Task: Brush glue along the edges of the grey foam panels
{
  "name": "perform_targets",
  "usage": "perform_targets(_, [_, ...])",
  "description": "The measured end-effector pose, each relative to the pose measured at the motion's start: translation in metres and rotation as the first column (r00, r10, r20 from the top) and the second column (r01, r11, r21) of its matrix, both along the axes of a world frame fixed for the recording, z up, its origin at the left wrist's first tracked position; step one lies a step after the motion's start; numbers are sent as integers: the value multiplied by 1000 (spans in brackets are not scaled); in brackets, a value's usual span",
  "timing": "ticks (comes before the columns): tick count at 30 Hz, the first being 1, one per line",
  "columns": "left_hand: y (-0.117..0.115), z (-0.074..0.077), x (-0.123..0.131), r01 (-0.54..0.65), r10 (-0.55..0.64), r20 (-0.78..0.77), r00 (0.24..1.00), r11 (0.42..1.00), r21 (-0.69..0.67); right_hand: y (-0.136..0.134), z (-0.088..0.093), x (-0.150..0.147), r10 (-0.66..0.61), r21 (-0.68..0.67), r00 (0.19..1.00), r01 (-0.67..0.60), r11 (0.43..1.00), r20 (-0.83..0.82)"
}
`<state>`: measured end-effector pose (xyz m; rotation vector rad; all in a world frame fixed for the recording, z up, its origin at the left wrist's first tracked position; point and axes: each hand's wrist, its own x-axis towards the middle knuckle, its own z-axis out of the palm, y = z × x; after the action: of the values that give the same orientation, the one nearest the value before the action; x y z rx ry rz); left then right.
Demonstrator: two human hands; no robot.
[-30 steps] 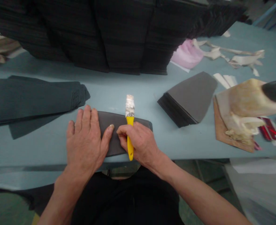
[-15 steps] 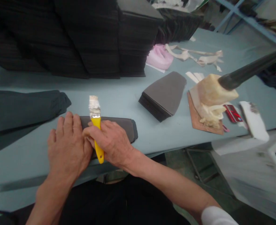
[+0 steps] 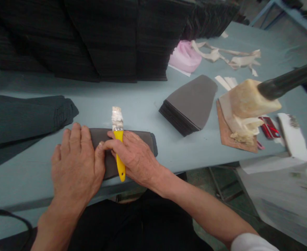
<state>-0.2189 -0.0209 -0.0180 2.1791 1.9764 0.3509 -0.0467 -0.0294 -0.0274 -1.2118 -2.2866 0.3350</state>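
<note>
A dark grey curved piece (image 3: pixel 140 137) lies flat on the pale blue table (image 3: pixel 143 101) near its front edge. My left hand (image 3: pixel 76 164) rests flat on the piece's left part, fingers stretched out. My right hand (image 3: pixel 134 155) is closed around the yellow handle of a small brush (image 3: pixel 118 139). The brush's white, glue-caked bristles reach past the piece's far edge onto the table.
A small stack of dark grey pieces (image 3: pixel 191 103) sits to the right. Beyond it stands a glue-crusted block with a black handle (image 3: pixel 250 101) on a brown board. Dark cloth (image 3: pixel 25 116) lies left. Tall black stacks (image 3: pixel 103 38) fill the back. Pink material and pale strips (image 3: pixel 213 55) lie far right.
The view swung right and partly back. My hands and the brush have kept their hold on the grey piece, with the right hand shifting slightly along it.
</note>
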Motion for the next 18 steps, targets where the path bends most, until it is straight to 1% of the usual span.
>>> perform_targets(3, [0,3,1,-8,8,5,1000,999,-46,-4,-4,12,-36,9,999,36,999,-24])
perform_targets(8, [0,5,3,-8,8,-19,1000,1000,-16,-8,-9,26,-64,18,995,66,998,-83])
perform_targets(13, [-1,8,5,-7,5,-52,999,999,-47,-8,-17,26,-90,67,987,99,993,-131])
perform_targets(18, [-2,2,2,-4,4,-48,999,1000,7,-7,-23,24,-120,83,986,130,988,-115])
